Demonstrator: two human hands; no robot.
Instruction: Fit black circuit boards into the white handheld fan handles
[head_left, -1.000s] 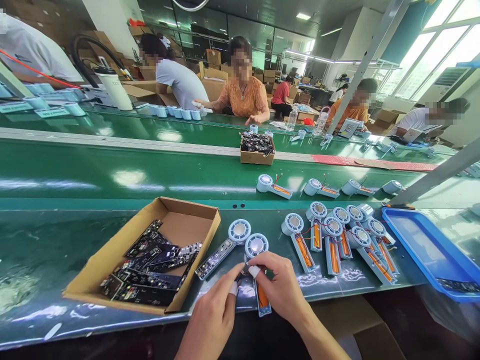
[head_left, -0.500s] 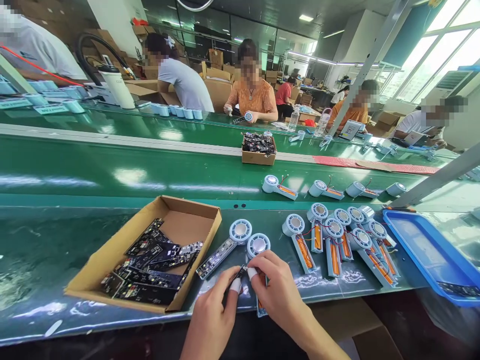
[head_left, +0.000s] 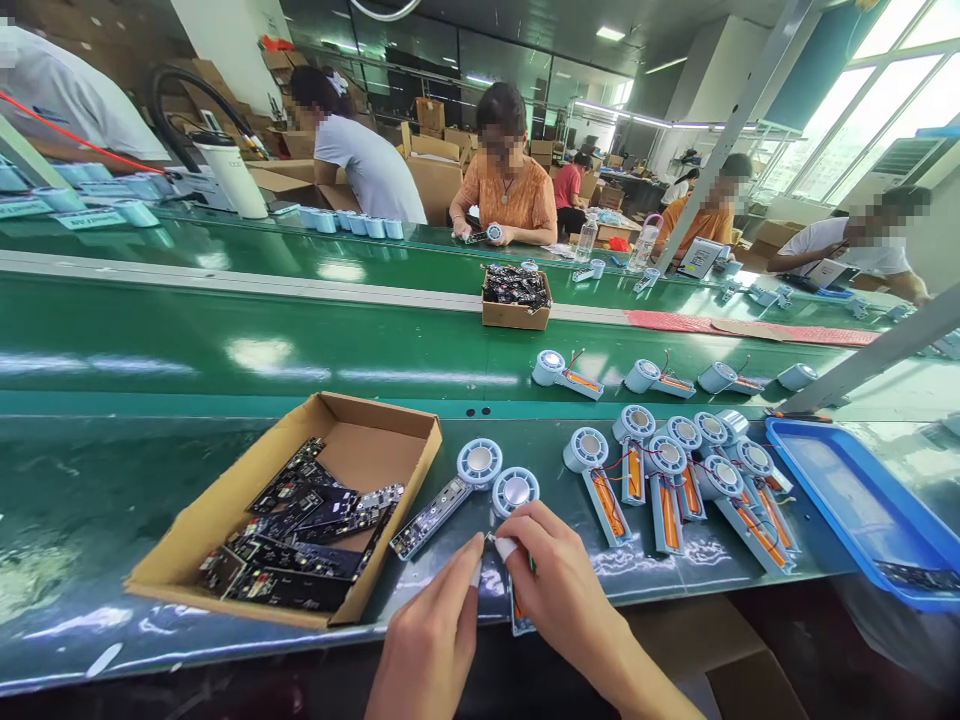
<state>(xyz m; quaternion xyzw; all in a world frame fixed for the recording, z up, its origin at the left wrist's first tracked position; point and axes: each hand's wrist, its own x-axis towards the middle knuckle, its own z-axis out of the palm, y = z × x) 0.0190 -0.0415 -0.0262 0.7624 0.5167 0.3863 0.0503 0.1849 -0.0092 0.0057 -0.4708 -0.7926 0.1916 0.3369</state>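
Just right of the cardboard box (head_left: 360, 447) of spare boards, an open fan shell (head_left: 515, 492) lies flat on the green bench (head_left: 135, 480), likely so both hands stay free above its handle. The left hand (head_left: 431, 640) and right hand (head_left: 559, 585) meet over it, wrists low at the bench edge. Their fingers are curled narrow, and the capped fingertips (head_left: 504, 547) pinch a small dark circuit board (head_left: 489, 539), which is mostly hidden. Between box and hands lies 1 fitted shell (head_left: 439, 515). Battery shells (head_left: 664, 490) cluster farther right.
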